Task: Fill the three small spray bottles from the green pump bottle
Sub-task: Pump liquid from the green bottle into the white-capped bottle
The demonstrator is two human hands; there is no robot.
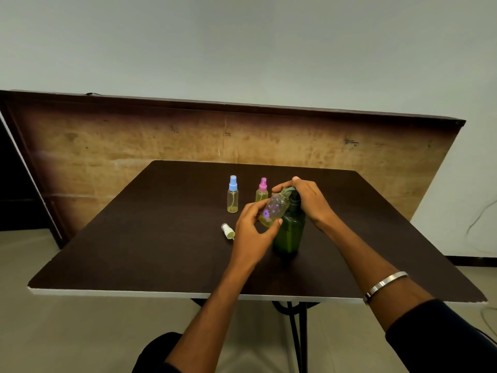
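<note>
Now left hand grips tilted flowered bottle; right hand clasps green pump bottle.

Your right arm: dark sleeve pushed above wrist, plain silver bangle on forearm. Your left forearm bare. Dark trousers at lower edge.
</note>
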